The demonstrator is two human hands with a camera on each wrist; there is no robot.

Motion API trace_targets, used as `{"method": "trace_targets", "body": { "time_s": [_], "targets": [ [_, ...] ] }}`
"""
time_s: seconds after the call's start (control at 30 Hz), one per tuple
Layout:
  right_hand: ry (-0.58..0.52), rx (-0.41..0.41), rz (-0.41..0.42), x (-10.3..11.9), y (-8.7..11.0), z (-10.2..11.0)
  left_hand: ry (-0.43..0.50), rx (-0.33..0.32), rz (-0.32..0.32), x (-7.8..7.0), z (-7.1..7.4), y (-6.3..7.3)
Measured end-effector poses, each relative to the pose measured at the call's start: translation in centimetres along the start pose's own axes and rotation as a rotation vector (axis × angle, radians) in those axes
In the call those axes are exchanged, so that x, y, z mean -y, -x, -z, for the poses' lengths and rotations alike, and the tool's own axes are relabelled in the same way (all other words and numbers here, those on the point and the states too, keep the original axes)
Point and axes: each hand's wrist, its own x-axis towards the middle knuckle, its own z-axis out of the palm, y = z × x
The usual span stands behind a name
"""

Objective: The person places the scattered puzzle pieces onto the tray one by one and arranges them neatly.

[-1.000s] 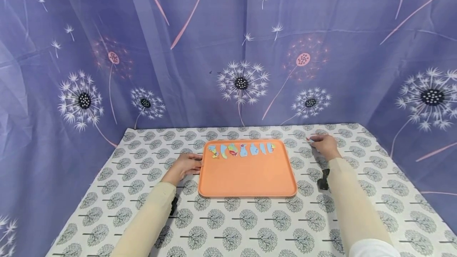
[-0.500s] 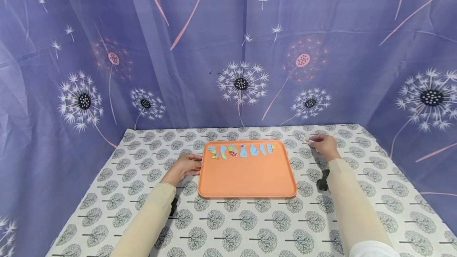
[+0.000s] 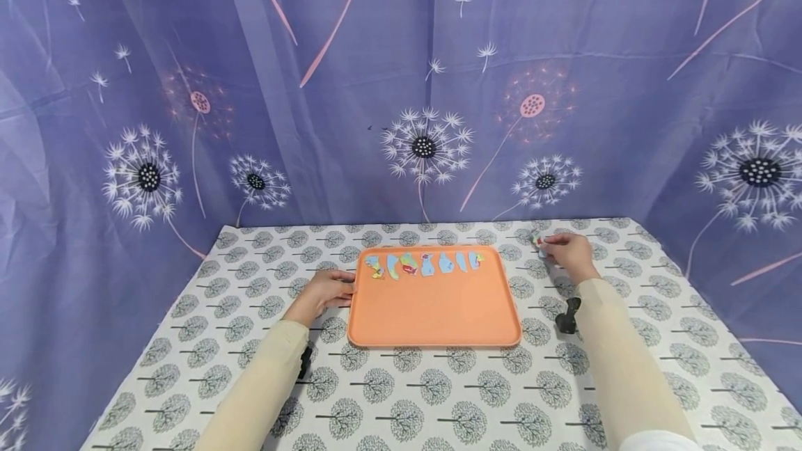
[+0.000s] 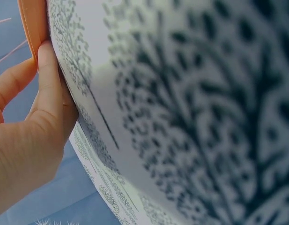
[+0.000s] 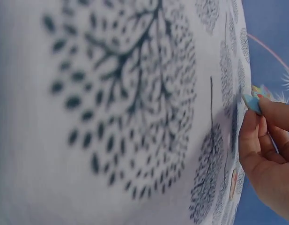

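In the head view, my right hand pinches a small puzzle piece above the cloth, right of the orange tray. The right wrist view shows the piece's pale blue edge between thumb and fingers, with red and yellow print behind it. Along the tray's far side lies a row of several flat, irregular puzzle pieces, mostly light blue with coloured print. Against the tray's left rim rest the fingertips of my left hand. Up close, its thumb and a finger touch the rim from outside, fairly straight.
A white cloth printed with grey trees covers the table. Purple dandelion curtains stand behind it and along both sides. Below the right hand, a small orange-edged thing lies on the cloth, too narrow in view to identify.
The puzzle piece in my right hand has been turned: a pale face showed half a second ago, coloured print shows now. My left hand, the tray and its row have stayed put.
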Motion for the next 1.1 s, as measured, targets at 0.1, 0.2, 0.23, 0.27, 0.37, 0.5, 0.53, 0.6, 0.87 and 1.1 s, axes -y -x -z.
{"method": "trace_targets", "body": {
  "time_s": [0.1,0.2,0.23,0.27,0.37,0.5,0.53,0.6,0.87,1.1],
  "targets": [
    [-0.023,-0.004,-0.040,0.4,0.1,-0.2,0.000,0.003,-0.002,0.0,-0.1,0.1],
    [-0.021,-0.005,-0.053,1.0,0.4,-0.3,0.001,0.004,-0.003,0.0,-0.1,0.1],
    [-0.031,-0.004,-0.050,1.2,0.5,-0.3,0.002,0.004,-0.002,-0.1,-0.1,0.1],
    [-0.050,-0.001,-0.040,1.5,0.7,-0.4,0.002,0.004,-0.001,-0.1,-0.1,0.1],
    [-0.106,0.013,-0.018,2.3,1.2,-0.6,0.004,0.003,0.002,-0.1,-0.1,0.1],
    [-0.175,0.048,-0.008,3.3,1.7,-1.0,-0.002,-0.003,-0.002,-0.3,-0.1,0.1],
    [-0.190,0.050,-0.004,3.5,1.8,-1.2,-0.005,-0.004,-0.004,-0.3,-0.1,0.1],
    [-0.217,0.054,0.006,4.0,2.0,-1.5,-0.011,-0.006,-0.005,-0.4,-0.1,0.1],
    [-0.333,0.085,0.060,5.5,2.4,-2.9,0.003,-0.008,-0.005,-0.3,0.0,0.1],
    [-0.271,0.151,0.080,5.7,2.7,-4.0,0.005,-0.001,-0.001,-0.2,0.1,0.2]
  ]
}}
